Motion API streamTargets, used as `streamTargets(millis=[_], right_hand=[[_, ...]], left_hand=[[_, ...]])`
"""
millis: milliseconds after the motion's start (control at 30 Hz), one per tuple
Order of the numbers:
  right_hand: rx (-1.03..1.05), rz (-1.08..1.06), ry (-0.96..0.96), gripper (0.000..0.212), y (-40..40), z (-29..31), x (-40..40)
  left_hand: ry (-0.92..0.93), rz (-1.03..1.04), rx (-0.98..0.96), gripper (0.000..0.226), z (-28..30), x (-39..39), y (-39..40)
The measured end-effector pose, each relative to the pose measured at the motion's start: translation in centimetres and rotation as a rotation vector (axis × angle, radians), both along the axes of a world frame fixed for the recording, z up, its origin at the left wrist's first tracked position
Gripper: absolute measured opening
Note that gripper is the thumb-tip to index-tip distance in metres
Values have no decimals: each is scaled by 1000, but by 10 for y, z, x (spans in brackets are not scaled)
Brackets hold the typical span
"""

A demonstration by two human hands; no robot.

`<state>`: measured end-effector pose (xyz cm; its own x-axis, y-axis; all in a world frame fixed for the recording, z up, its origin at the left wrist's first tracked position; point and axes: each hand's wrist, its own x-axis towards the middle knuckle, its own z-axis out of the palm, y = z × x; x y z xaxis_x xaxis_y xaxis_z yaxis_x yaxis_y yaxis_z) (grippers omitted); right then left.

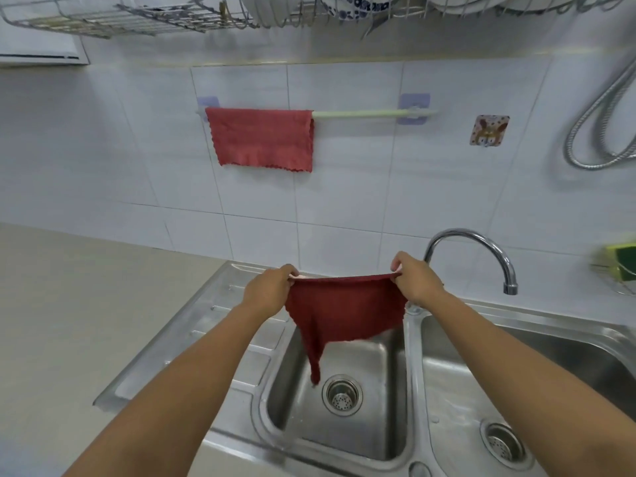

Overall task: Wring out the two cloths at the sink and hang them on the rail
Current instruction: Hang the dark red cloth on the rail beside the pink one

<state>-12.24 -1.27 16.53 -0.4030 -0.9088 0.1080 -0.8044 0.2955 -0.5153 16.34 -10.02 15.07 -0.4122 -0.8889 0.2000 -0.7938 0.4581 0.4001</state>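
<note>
Stretching the second cloth [339, 309] by its top corners above the left sink basin [347, 432], the left hand [268, 287] and right hand [414, 278] pinch it in their fingers. One cloth [263, 139] already hangs on the rail [364, 113] at upper centre; next, draping this one over the bare right stretch seems due.

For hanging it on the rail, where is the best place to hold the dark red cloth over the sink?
Probably at its two top corners, as now: left hand and right hand pinch the upper edge of the cloth, so it hangs spread, one corner drooping towards the basin. Bring that edge over the rail from the front, on the bare right part beside the hung cloth.
</note>
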Motion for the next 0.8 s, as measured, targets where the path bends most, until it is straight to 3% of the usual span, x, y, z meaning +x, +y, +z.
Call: streamTargets(millis=[100, 267, 433, 533, 667, 800], right_hand=[[-4, -45, 10, 9, -3, 4, 3], [-61, -109, -45, 18, -20, 32, 6], [55, -115, -120, 14, -36, 43, 11], [161, -50, -364, 18, -52, 62, 13], [154, -19, -883, 23, -65, 81, 1], [83, 69, -1202, 9, -73, 92, 3]], left_hand=[[4, -1, -12, 23, -1, 1, -4], [46, 19, -56, 12, 19, 6, -28], [84, 29, 7, 9, 41, 10, -50], [165, 87, 42, 6, 58, 13, -74], [326, 78, 170, 8, 86, 17, -98], [469, 97, 300, 5, 110, 18, -108]])
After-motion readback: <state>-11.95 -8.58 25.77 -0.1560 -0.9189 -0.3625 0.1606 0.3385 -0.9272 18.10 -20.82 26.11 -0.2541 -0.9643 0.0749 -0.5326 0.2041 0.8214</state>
